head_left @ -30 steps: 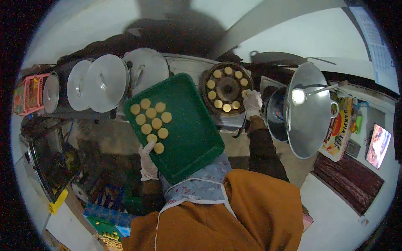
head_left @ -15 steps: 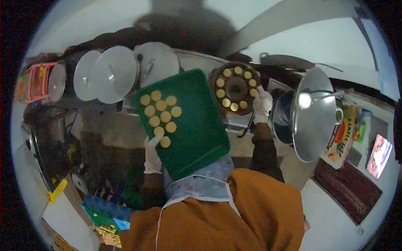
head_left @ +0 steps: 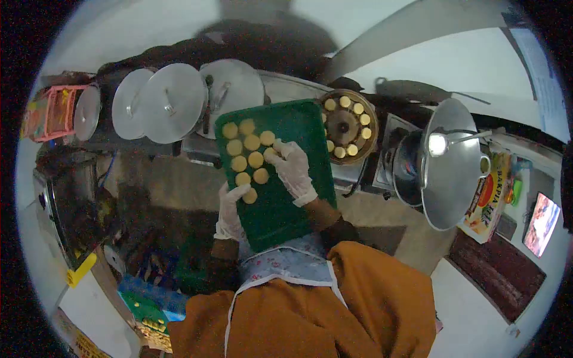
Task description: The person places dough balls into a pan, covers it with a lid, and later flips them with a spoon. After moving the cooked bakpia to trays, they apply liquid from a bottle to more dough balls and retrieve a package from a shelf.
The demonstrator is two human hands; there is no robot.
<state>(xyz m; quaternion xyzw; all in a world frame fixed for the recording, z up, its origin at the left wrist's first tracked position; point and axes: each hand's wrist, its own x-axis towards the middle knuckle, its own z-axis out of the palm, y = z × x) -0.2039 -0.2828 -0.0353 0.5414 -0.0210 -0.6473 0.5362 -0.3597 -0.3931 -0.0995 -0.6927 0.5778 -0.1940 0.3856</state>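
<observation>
A green tray (head_left: 289,203) is held in front of my body, with several pale round pastries (head_left: 252,142) grouped on its left half. My left hand (head_left: 231,212), in a white glove, grips the tray's left edge, its thumb over the rim beside the lowest pastry. Over the tray's middle is my right hand (head_left: 293,170), also gloved, its fingers closed on a round pastry (head_left: 270,153) at the right side of the group. Behind the tray's right corner stands a round pan (head_left: 344,127) with more pastries set in a ring, its left part hidden by the tray.
Large metal lids (head_left: 173,104) lean along the back left near a pink basket (head_left: 61,112). To the right are a big metal wok (head_left: 450,185), a printed box (head_left: 484,203) and a lit phone screen (head_left: 542,224). A black handle (head_left: 356,184) juts out below the round pan.
My right hand has moved left from the round pan's edge to the tray and closed on a pastry. The tray now appears farther right, covering part of the pan.
</observation>
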